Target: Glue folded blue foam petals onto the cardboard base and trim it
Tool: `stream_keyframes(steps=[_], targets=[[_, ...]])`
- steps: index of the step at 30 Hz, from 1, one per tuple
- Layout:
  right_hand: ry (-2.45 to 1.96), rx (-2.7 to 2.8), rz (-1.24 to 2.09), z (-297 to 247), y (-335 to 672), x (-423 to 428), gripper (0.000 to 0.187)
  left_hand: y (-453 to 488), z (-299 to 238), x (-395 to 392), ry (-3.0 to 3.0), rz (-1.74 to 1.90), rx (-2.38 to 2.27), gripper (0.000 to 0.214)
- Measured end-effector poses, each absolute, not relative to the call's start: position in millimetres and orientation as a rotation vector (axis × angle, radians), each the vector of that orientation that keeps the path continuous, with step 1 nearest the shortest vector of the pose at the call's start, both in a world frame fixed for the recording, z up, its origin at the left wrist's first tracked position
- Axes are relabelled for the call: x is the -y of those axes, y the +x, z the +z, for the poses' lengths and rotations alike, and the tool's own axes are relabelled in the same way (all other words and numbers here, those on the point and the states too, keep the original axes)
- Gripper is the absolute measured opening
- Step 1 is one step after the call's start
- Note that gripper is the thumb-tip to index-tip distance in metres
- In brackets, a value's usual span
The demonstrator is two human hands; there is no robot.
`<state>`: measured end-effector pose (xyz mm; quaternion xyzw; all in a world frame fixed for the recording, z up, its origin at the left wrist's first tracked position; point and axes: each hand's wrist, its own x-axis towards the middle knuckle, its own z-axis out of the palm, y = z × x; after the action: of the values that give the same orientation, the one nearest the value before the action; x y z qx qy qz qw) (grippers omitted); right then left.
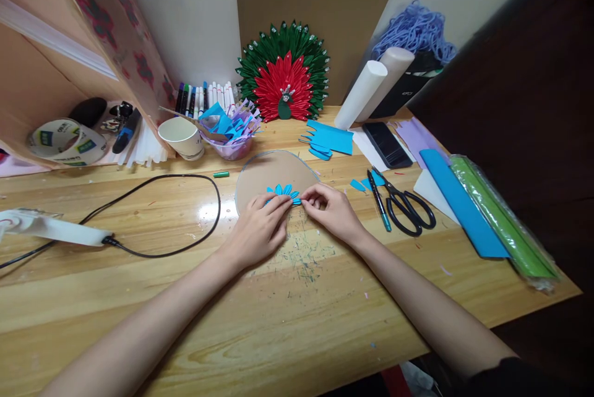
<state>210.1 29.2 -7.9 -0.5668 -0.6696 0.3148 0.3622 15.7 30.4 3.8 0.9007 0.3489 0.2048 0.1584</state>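
A brown cardboard half-disc [271, 175] lies flat on the wooden table [297, 298]. Several small blue paper petals [282, 192] fan out along its near edge. My left hand [260, 229] rests on the table with its fingers stretched forward, pressing on the petals at the left. My right hand [330, 210] sits to the right with its fingertips pinched together on the rightmost blue petal.
Black scissors [409, 206] and a pen [379, 201] lie right of my hands, then blue [459, 199] and green [501, 219] paper rolls. A glue gun [46, 227] with a black cord [185, 211] lies left. Behind stand a paper cup [182, 136], markers [204, 98] and a red-green peacock fan [284, 72].
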Motion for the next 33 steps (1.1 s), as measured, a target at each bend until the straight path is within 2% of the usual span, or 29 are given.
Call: stream_keyframes(steps=[16,33], targets=[[-1.237,2.291,0.543,12,220,-47,0.005,16,5,-30,2.6,0.555,-0.996,0.04],[-1.209,2.43,0.46,13,218,-57,0.007,13,2,-32,2.442,0.708,-1.153,0.034]])
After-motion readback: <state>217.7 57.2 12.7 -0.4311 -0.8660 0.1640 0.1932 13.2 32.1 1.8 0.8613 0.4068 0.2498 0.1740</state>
